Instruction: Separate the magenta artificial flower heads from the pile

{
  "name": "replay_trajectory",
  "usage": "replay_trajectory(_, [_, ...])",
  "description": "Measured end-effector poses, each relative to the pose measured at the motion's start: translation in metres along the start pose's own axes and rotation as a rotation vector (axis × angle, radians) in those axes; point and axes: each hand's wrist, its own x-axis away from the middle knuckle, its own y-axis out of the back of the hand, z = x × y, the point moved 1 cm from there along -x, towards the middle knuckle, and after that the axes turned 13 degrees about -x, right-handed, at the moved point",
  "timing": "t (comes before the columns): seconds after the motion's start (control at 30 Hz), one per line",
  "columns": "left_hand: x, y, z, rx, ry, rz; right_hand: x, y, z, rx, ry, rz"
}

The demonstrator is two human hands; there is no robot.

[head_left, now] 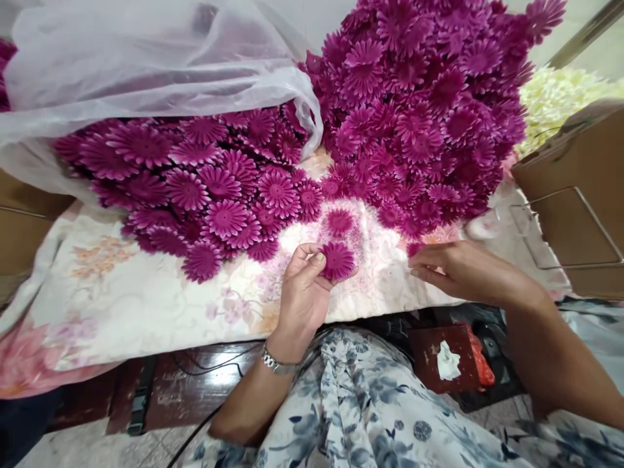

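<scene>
My left hand [309, 276] pinches a purple artificial flower head [338, 260] between thumb and fingers, its petals spread and facing up. Just beyond it, a single loose flower head [340, 222] lies on a patch of purple dust on the cloth. My right hand [441, 268] is to the right, low over the cloth, with its fingers closed together. A small purple piece [414, 249] shows at its fingertips; whether the fingers grip it is unclear.
Purple flower heads form a big heap [419, 117] at the back right and another pile [224, 188] spilling from a translucent plastic bag [160, 71]. A flowered cloth [160, 299] covers the table. Cardboard [580, 201] and pale yellow petals [560, 97] stand at right.
</scene>
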Motion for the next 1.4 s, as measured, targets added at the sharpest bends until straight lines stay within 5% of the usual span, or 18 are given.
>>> replay_trajectory(0.07, [0.002, -0.004, 0.002, -0.006, 0.002, 0.021, 0.009, -0.012, -0.013, 0.071, 0.002, 0.077])
replay_trajectory(0.23, [0.003, -0.013, 0.012, -0.009, 0.018, 0.074, 0.005, -0.018, -0.026, 0.24, -0.004, -0.212])
replay_trajectory(0.37, [0.0, -0.013, 0.021, -0.003, 0.042, 0.123, 0.0, -0.023, -0.002, -0.018, 0.115, -0.355])
replay_trajectory(0.5, [0.0, -0.013, 0.026, -0.072, 0.022, 0.123, -0.012, -0.044, 0.036, -0.345, 0.286, -0.345])
replay_trajectory(0.87, [0.001, -0.012, 0.035, -0.189, -0.106, 0.127, -0.028, -0.081, 0.051, -0.34, 0.428, -0.438])
replay_trajectory(1.0, [-0.002, -0.011, 0.036, -0.194, -0.129, 0.12, -0.029, -0.074, 0.046, -0.244, 0.423, -0.527])
replay_trajectory(1.17, [0.0, -0.01, 0.03, -0.151, -0.074, 0.114, -0.029, -0.018, -0.004, 0.191, 0.209, -0.837])
replay_trajectory(1.27, [0.001, -0.011, 0.028, -0.16, -0.061, 0.116, -0.028, 0.003, -0.014, 0.23, 0.076, -0.791])
replay_trajectory(1.33, [0.001, -0.011, 0.028, -0.151, -0.046, 0.112, -0.027, -0.005, 0.001, 0.121, 0.173, -0.752])
replay_trajectory(1.4, [0.001, -0.012, 0.029, -0.133, -0.019, 0.127, -0.028, -0.029, 0.025, -0.131, 0.353, -0.478])
